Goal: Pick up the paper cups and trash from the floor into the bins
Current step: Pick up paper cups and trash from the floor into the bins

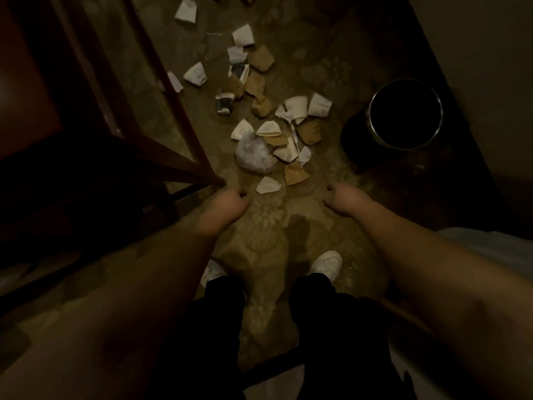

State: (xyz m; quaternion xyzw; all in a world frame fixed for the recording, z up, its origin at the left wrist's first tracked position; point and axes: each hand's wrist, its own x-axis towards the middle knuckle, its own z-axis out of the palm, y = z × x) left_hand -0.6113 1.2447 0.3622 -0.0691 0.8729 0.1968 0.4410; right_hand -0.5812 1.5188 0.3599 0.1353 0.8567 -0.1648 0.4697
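Observation:
Several flattened white and brown paper cups lie scattered along the patterned carpet, such as a white cup [268, 185] nearest me and a brown cup [296, 173] beside it. A crumpled clear plastic bag [254, 156] sits among them. A round dark bin [405, 112] with a metal rim stands on the floor at the right. My left hand [230, 201] hangs just short of the nearest white cup, fingers curled under, holding nothing. My right hand [344, 198] hangs to the right of the cups, also curled and empty.
Dark wooden chair legs [184, 134] and rails stand at the left, close to the cup trail. A wall [476, 67] runs behind the bin on the right. My white shoes [326, 265] stand on the carpet below the hands.

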